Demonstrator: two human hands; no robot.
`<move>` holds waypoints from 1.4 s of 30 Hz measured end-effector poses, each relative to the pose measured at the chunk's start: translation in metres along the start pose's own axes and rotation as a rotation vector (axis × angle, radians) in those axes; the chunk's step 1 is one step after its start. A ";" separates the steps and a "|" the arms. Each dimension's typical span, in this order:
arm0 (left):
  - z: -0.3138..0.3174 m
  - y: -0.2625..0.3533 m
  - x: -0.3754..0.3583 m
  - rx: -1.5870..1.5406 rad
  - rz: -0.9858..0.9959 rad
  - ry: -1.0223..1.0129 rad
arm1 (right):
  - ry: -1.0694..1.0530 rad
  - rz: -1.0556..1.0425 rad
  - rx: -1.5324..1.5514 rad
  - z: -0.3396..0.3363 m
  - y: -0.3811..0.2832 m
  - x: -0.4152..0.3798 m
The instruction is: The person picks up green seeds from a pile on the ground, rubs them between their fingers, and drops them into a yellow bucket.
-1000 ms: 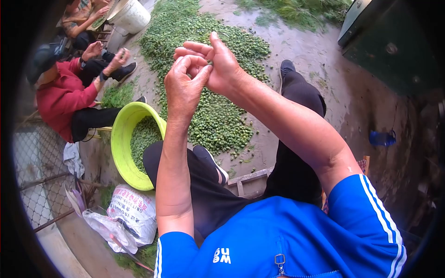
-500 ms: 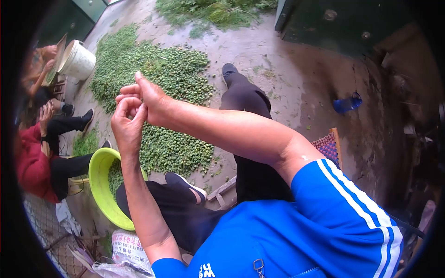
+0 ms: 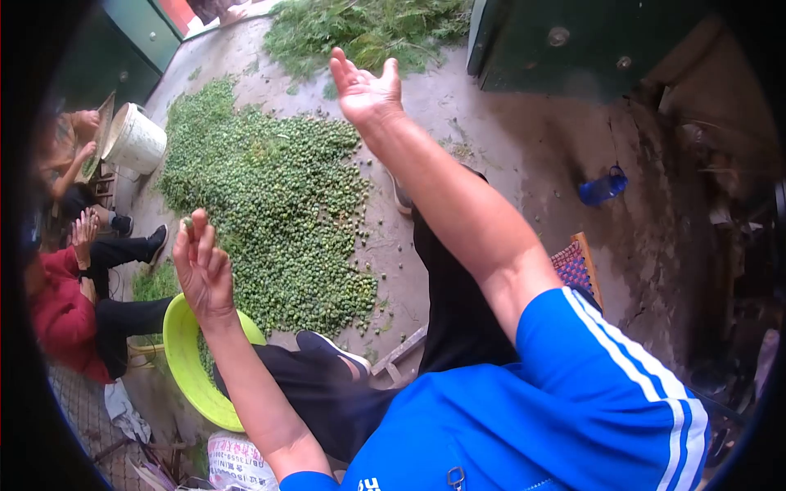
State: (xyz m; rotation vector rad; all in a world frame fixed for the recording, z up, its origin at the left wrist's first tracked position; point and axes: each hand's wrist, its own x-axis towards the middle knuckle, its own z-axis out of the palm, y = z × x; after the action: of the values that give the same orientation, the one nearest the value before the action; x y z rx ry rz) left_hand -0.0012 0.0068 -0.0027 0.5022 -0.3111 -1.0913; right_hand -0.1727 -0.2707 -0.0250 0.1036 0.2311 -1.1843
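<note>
A wide heap of small green fruits lies on the floor. My left hand is raised over the heap's near left side, above a yellow-green basin; its thumb and fingertips pinch a small green piece. My right hand is stretched out beyond the heap's far right, palm up, fingers apart, with nothing in it. Behind it is a pile of feathery green branches. The basin, partly hidden by my left forearm, holds more green fruits.
At the left sit a person in red and another beside a white bucket. A printed sack lies below the basin. A blue bottle is on the right, near a woven seat. Green doors stand behind.
My hands, together before, are now apart. My right hand has moved up and to the right and opened; my left has moved slightly down and left. The view has shifted slightly.
</note>
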 end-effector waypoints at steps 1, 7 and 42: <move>-0.005 0.002 0.001 -0.042 0.002 -0.054 | 0.023 0.054 -0.051 -0.004 -0.003 0.002; -0.002 0.002 0.000 -0.054 0.004 -0.139 | -0.112 0.431 -0.746 -0.035 0.037 -0.056; -0.238 -0.046 0.038 1.989 -0.234 -0.018 | -0.439 0.849 -1.013 -0.037 0.050 -0.077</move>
State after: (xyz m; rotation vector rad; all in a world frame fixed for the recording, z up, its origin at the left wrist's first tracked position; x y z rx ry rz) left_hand 0.0940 0.0109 -0.2285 2.2974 -1.3750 -0.6622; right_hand -0.1588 -0.1747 -0.0451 -0.8636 0.3269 -0.1345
